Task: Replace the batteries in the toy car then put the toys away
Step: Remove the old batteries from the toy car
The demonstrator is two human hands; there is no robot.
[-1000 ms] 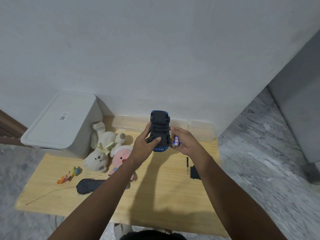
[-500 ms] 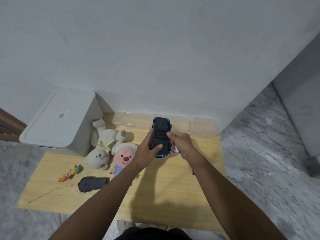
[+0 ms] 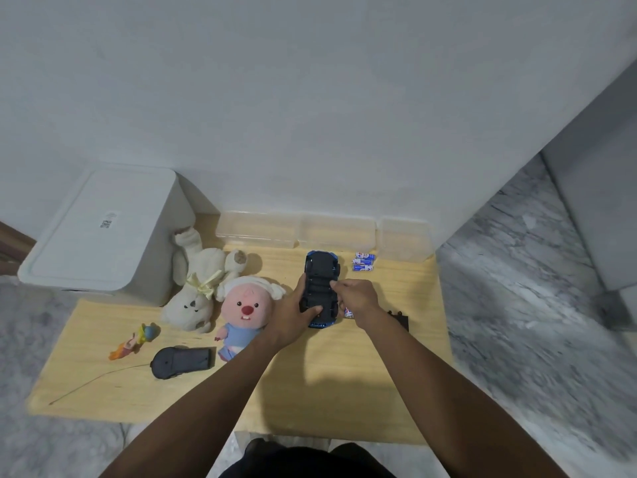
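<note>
Head view: the toy car point(image 3: 321, 288) lies upside down, its black underside up and a blue rim showing at both ends, over the back-right part of the wooden tabletop point(image 3: 324, 384). The left hand point(image 3: 293, 313) grips it from the left side, fingers curled around the near end and thumb across the underside. The right hand point(image 3: 355, 296) reaches in from the right with fingers curled, fingertips touching the middle of the underside; a battery point(image 3: 349, 312) shows just below this hand, and whether the hand holds it or it lies on the tabletop cannot be told.

3 more batteries point(image 3: 363, 262) with blue and white wrappers lie side by side near the back-right corner, just right of the car's far end. A small black cover point(image 3: 400, 319) lies right of the right wrist, near the right edge.

3 clear plastic boxes point(image 3: 296, 231) stand in a row along the back edge against the wall. A white lidded bin point(image 3: 103, 236) stands at the back-left corner. A cream plush rabbit point(image 3: 198, 281) lies head-down beside the bin, touching a pink-faced plush doll point(image 3: 246, 310) in a blue outfit. A small orange and blue figure point(image 3: 136, 341) lies toward the left edge, and a black remote control point(image 3: 181, 362) with a thin wire aerial lies nearer the front-left
</note>
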